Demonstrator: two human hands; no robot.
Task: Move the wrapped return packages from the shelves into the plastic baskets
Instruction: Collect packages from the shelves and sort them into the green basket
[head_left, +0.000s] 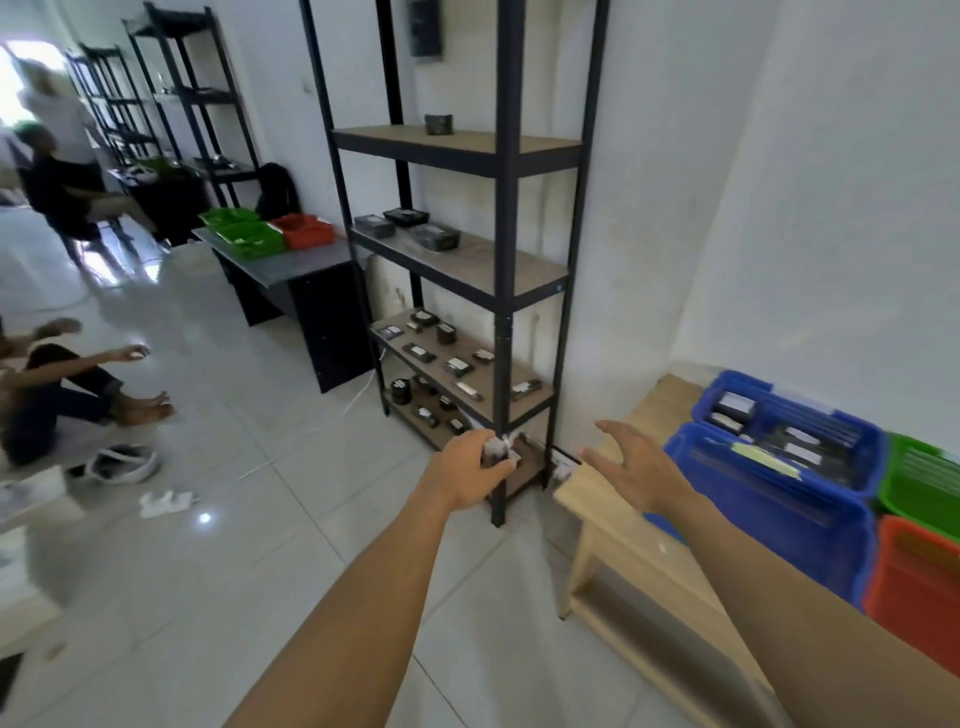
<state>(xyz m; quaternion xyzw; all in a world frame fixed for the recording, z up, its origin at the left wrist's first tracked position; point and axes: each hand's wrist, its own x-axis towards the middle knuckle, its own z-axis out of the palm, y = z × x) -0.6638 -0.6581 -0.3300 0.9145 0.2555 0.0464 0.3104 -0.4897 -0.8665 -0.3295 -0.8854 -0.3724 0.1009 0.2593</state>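
Fingers, left hand (470, 470): curled round a small dark package (497, 451) with white wrap, low centre of the frame, in front of the rack's lowest shelf.
Fingers, right hand (631, 462): spread and relaxed, holding nothing, low right of centre above the bench (618, 525) end.
Why held so: the left grip looks like a package just lifted clear of the rack (506, 260); the free right hand seems ready to take it or a second one.
Packages left: many dark ones lie on the two low shelves (467, 364), three on the middle shelf, one on the upper.
Baskets: two blue baskets (769, 499) at right on the bench, already holding packages; a green (919, 483) and a red basket (914, 577) at far right.
In the way: the rack's front post stands between hand and bench; another small package (563, 467) lies at the bench corner.
Around: a grey bench (291, 262) with green and red baskets at upper left; people sit at left.
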